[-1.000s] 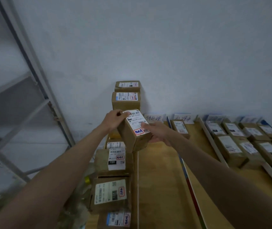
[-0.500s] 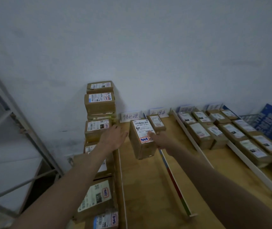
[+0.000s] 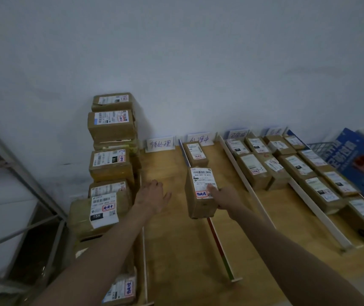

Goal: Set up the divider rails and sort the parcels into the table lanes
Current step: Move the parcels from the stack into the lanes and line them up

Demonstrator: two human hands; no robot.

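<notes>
Right hand (image 3: 225, 196) grips a cardboard parcel (image 3: 201, 192) from its right side, thumb curled onto the label face, fingers hidden behind; parcel held label-up, above the coloured divider rail (image 3: 219, 246) between lanes 1 and 2; whether it touches the rail, cannot tell; likely being carried to a lane, label kept readable for matching against the paper lane signs (image 3: 160, 143). Left hand (image 3: 152, 196) holds nothing, fingers straight and spread, hovering over the bare wooden table (image 3: 165, 250) in lane 1. Unsorted stack (image 3: 111, 151) stands left of the table; 1 parcel (image 3: 195, 152) lies in lane 2; right lanes already well filled. Judgement: sorting midway.
</notes>
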